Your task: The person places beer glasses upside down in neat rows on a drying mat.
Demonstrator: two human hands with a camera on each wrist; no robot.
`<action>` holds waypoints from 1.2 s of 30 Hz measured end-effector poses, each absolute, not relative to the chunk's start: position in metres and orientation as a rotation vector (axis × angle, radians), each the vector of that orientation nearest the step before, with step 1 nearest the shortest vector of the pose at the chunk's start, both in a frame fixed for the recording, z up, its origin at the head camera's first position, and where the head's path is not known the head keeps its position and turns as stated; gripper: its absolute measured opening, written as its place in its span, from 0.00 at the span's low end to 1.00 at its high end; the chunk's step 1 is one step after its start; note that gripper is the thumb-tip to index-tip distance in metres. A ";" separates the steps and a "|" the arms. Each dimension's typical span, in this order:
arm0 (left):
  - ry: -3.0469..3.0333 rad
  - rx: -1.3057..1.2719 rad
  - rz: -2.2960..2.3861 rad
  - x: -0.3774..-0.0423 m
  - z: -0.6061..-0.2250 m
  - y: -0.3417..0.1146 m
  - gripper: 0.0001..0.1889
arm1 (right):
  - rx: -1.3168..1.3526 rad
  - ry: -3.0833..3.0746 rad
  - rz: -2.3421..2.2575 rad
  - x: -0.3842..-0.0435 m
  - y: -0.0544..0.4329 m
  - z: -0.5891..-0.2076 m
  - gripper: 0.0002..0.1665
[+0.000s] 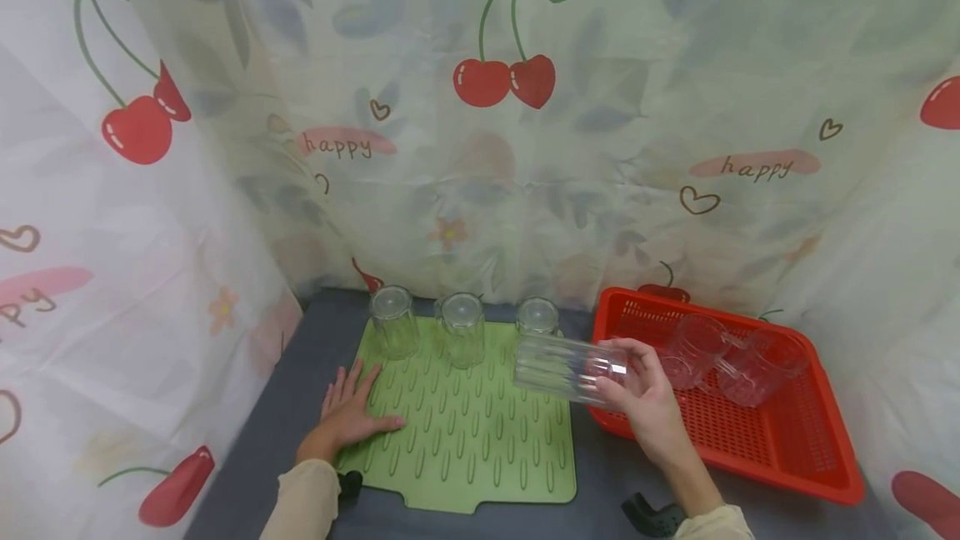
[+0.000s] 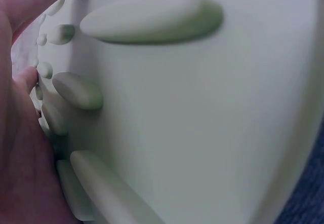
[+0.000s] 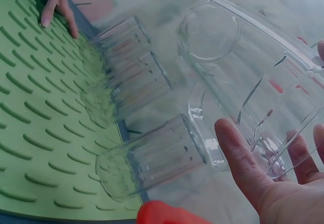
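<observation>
My right hand [image 1: 656, 407] grips a clear glass mug [image 1: 558, 367] near one end. The mug is tilted nearly on its side above the right part of a green ridged mat [image 1: 450, 457]. In the right wrist view, a handle [image 3: 202, 127] shows on this mug [image 3: 217, 36], beside my thumb. My left hand [image 1: 351, 415] rests with spread fingers on the mat's left edge; the left wrist view shows its palm [image 2: 25, 158] close to the ridges. Along the mat's back edge stand three glass mugs, base up: left [image 1: 395, 327], middle [image 1: 461, 332] and right [image 1: 537, 317], the last partly hidden.
A red perforated basket [image 1: 832, 407] stands right of the mat, with more glass mugs [image 1: 761, 365] inside. Dark grey cloth [image 1: 262, 448] covers the table. Cherry-printed curtains [image 1: 510, 173] enclose the back and both sides.
</observation>
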State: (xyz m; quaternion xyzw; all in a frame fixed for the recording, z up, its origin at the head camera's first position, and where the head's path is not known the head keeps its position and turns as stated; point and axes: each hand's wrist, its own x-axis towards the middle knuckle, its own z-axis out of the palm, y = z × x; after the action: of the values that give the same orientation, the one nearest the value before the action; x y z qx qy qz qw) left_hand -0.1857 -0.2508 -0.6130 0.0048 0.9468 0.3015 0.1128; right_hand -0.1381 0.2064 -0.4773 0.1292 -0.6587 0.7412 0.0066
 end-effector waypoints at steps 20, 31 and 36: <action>2.807 0.014 0.841 -0.188 -0.628 -0.255 0.65 | 0.537 -1.993 2.380 -0.156 0.176 -0.492 0.33; 2.799 0.025 0.854 -0.188 -0.626 -0.253 0.65 | 0.538 -2.004 2.324 -0.160 0.159 -0.500 0.34; 2.798 0.022 0.849 -0.188 -0.629 -0.255 0.65 | 0.524 -2.043 2.316 -0.161 0.148 -0.507 0.35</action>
State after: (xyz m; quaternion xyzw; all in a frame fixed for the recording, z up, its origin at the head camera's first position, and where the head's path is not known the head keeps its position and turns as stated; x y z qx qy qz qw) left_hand -0.1883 -0.2553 -0.6285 0.0076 0.9512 0.2886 0.1086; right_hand -0.1613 0.1480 -0.5067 0.1672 -0.6522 0.7393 0.0048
